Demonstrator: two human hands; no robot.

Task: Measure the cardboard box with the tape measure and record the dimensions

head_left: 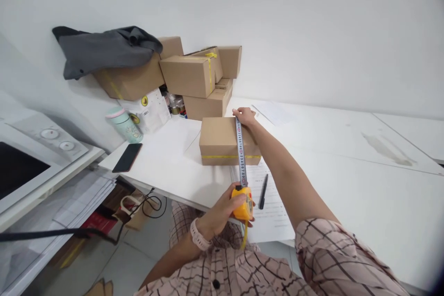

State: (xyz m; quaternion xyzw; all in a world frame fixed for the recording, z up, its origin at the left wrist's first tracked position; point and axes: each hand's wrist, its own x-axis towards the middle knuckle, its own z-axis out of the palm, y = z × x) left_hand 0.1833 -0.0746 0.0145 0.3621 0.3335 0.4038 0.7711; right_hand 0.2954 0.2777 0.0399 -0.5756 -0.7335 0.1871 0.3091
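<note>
My left hand [227, 208] is wrapped round the yellow case of a tape measure [243, 203], close to the table's front edge. From the case its blade [241, 152] runs away from me across the top of a closed cardboard box [219, 132]. At the box's far edge, my right hand [245, 116] pinches the blade's end. A strip of yellow tape runs along the box's front side. Partly under the box lies a printed sheet of paper [274, 222], with a black pen [264, 192] on it.
Stacked cardboard boxes [189, 76] stand against the wall, a dark grey garment [107, 51] over some of them. To the left are a mint-green bottle [125, 125], a phone [127, 157] and a microwave [38, 148]. Another sheet of paper [272, 112] lies behind my right hand.
</note>
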